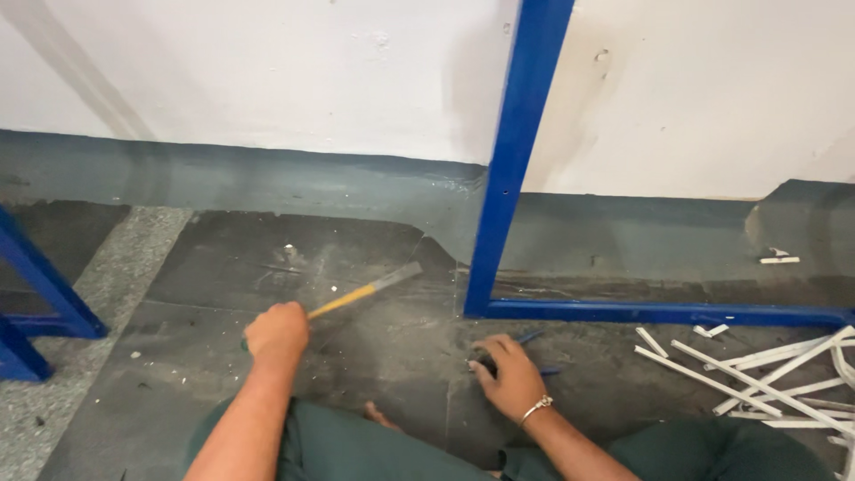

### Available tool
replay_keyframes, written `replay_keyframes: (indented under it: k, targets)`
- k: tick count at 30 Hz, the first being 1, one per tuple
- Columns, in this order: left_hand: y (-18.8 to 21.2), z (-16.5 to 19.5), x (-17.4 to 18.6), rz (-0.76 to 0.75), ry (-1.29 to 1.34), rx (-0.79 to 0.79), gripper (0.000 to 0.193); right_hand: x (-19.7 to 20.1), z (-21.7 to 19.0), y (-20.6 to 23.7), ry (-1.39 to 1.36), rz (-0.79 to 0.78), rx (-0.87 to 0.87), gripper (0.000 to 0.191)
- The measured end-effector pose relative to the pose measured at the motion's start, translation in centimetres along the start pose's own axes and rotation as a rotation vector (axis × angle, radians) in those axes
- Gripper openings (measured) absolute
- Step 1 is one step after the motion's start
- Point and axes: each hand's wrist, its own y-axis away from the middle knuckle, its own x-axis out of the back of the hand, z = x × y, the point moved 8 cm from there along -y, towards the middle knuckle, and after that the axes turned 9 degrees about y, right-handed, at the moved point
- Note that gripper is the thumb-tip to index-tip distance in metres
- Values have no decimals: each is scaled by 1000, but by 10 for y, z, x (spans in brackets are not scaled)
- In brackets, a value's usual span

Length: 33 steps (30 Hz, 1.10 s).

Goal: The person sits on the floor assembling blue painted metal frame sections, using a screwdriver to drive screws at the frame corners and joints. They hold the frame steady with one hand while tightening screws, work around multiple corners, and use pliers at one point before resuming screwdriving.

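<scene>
**Two hands low on a dusty floor beside a blue frame**

Dark grey stone floor (267, 267), scuffed and speckled with white dust, meets a white wall (267, 62) with a grey painted band along its foot. One blue metal frame (508, 169), square in section, stands upright against the wall, its lower bar running to the right along the floor. The left hand (278, 332) is fisted tight around one chisel (365, 291), a long tool with a yellow shaft and a flat grey metal blade slanting up and to the right above the floor. The right hand (509, 374), with one thin silver bangle (536, 408) at the wrist, rests on the floor, fingers curled over a small dark object (486, 362); what it is cannot be told. About ten thin white plastic strips (757, 379) lie scattered, crossing one another, at the right.
</scene>
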Motion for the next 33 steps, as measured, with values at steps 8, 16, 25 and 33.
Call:
replay_keyframes:
  k: [8, 16, 25, 33]
  targets:
    - [9, 8, -14, -2, 1036, 90, 39, -1, 7, -10, -143, -16, -47, 25]
    - [65, 93, -109, -361, 1396, 175, 41, -33, 5, -7, -418, -166, -47, 25]
    - [104, 158, -127, -647, 1462, -40, 33, -38, -2, -1, -399, -381, -90, 45]
    - [13, 91, -101, -207, 1963, 283, 18, -37, 51, -15, 187, -261, -262, 22]
